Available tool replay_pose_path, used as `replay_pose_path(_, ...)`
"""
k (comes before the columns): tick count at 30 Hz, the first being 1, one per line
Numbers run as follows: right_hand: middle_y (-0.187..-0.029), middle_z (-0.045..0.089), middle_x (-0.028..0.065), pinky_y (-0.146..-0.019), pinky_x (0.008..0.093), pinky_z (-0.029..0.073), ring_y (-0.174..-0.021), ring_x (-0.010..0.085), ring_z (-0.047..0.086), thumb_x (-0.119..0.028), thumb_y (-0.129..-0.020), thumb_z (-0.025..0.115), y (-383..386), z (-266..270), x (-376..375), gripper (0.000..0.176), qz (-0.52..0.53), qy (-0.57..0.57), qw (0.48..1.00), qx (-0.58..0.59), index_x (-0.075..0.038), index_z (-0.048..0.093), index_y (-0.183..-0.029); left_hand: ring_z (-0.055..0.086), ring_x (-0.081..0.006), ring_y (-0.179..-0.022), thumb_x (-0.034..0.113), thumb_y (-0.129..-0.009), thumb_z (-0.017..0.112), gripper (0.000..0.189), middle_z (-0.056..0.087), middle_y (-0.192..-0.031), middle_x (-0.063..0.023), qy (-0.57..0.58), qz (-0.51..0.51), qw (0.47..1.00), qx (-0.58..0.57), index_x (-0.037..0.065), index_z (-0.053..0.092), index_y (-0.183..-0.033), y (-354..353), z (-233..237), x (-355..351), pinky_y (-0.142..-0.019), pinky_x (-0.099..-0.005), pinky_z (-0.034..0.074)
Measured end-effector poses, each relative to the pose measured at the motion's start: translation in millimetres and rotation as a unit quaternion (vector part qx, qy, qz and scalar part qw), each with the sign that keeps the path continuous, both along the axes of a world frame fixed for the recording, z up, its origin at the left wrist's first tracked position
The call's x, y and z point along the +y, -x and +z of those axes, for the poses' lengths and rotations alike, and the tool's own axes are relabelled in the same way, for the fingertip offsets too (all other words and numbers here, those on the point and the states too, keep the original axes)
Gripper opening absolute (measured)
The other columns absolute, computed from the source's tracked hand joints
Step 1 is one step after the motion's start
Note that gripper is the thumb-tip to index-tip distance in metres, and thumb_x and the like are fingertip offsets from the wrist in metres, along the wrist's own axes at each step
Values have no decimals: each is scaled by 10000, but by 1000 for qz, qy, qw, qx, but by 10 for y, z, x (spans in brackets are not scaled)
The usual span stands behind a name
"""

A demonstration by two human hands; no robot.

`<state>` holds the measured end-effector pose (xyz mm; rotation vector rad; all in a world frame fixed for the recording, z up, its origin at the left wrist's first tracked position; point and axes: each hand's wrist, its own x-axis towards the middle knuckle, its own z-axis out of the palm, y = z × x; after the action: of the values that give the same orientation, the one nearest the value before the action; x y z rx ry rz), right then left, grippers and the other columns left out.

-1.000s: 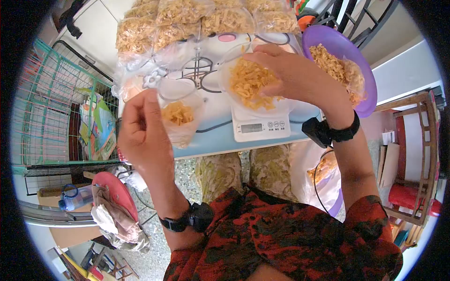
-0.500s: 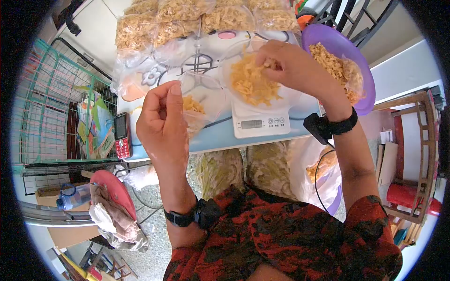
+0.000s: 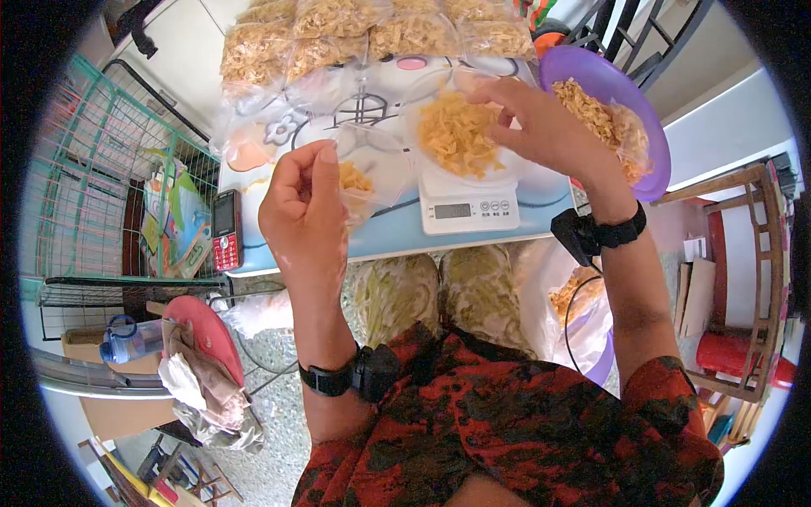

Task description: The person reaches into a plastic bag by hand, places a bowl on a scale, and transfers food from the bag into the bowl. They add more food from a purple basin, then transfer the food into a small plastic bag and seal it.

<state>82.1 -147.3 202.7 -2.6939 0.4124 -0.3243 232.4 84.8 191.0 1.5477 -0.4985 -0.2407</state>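
My left hand (image 3: 302,203) pinches the edge of a clear plastic bag (image 3: 384,173) between thumb and fingers. A few yellowish dried flakes lie in that bag, partly hidden behind the hand. To the right, a white digital scale (image 3: 470,213) carries a clear shallow bowl (image 3: 416,127) with a pile of yellowish dried flakes (image 3: 456,135). Over the bowl's right side hovers my right hand (image 3: 549,131), thumb and fingers apart, with nothing visible in it. The digits on the scale's display are too small to read.
Several filled bags (image 3: 329,34) line the table's far side. A purple basin (image 3: 655,139) of flakes and a bag stands right. A red phone (image 3: 226,232) lies at the table's left edge. Wire cage (image 3: 101,169) stands left, red stool (image 3: 211,329) below.
My right hand has opened from a pinch over the bowl and shifted slightly right; the pile there looks fuller. My left hand still pinches the bag. The view has shifted slightly.
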Motion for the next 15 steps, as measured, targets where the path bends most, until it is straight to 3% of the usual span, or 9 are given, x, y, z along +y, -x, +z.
replay_pose_path(5,-1209,565,126,-855,362,495,-947,280,600,-145,-784,673,-15,-23,88,524,93,76,992,-31,-115,537,-1289,486,-32,-566,212,-925,643,209,610,-740,10,-14,-7,1000,-6,21,678,-1002,-27,-10,14,-494,-189,380)
replay_pose_path(8,-1205,563,128,-868,381,488,-958,307,598,-153,-770,687,-56,-28,118,513,80,129,988,5,-113,550,-1262,488,-39,-547,213,-926,641,208,611,-735,3,-11,-7,1000,-5,22,679,-998,-18,-14,0,-481,-196,387)
replay_pose_path(11,-1162,586,120,-848,383,488,-949,311,602,-133,-772,680,-167,-47,92,424,35,146,983,105,-91,590,-1184,493,-45,-531,215,-928,637,208,611,-728,-3,-14,-7,1000,7,22,678,-996,0,47,2,-471,-202,394)
replay_pose_path(15,-1015,632,117,-762,351,500,-872,292,616,-122,-795,668,-142,-79,-43,269,45,138,989,25,-57,635,-1055,494,-43,-528,196,-933,626,204,581,-694,4,-1,2,1000,8,4,656,-992,8,99,-19,-472,-192,388)
